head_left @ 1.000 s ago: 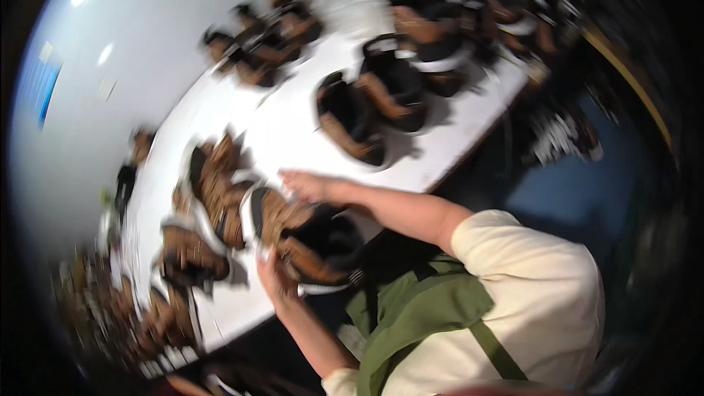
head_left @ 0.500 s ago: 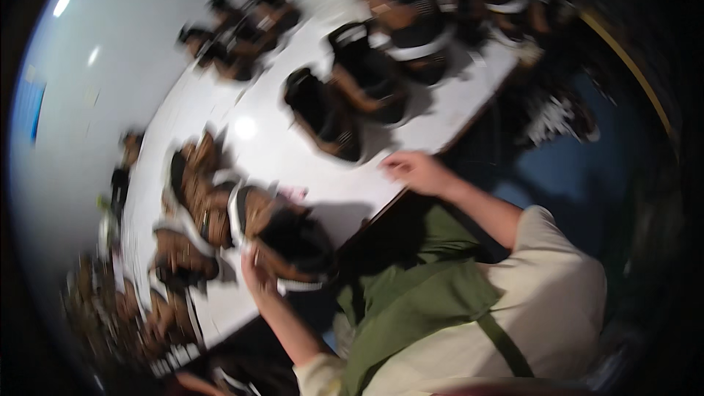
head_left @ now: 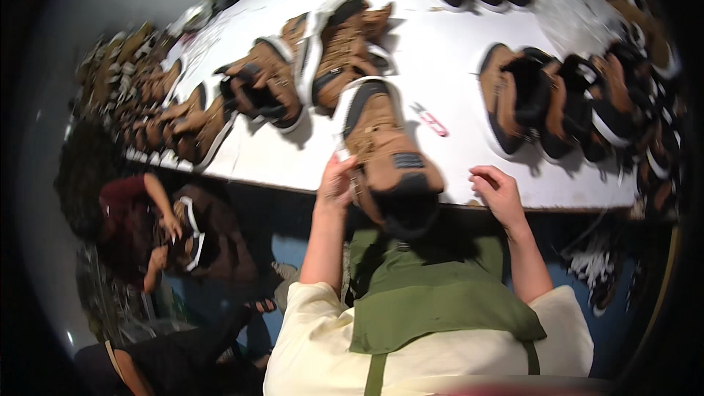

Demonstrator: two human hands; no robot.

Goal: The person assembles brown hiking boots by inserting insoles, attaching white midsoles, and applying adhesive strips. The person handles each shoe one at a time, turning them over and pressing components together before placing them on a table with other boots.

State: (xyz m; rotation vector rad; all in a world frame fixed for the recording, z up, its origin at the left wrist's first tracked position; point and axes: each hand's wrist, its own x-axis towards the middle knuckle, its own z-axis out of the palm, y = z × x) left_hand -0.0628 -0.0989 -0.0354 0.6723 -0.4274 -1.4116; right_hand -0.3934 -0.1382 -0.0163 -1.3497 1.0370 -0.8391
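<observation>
My left hand (head_left: 337, 180) is closed on the side of a brown and black shoe (head_left: 383, 128) with a white sole. The shoe hangs over the near table edge, toe pointing away and its dark heel opening toward me. Over the same edge, further right, my right hand (head_left: 499, 192) is empty, its fingers loosely bent and apart. Between the held shoe and the right-hand shoes lie small pink-handled thread snips (head_left: 430, 119). Just beyond the held shoe, another brown shoe (head_left: 343, 50) rests tipped, its white sole showing.
Several brown and black shoes (head_left: 506, 103) stand on the white table (head_left: 440, 51) at right, near a clear plastic bag (head_left: 576, 18). More shoes (head_left: 268, 84) lie at left. A co-worker (head_left: 125, 209) at lower left handles a shoe (head_left: 192, 238).
My view has swung toward the left and levelled. My left hand still grips the shoe, which now points away from me. The snips, partly hidden before, show fully.
</observation>
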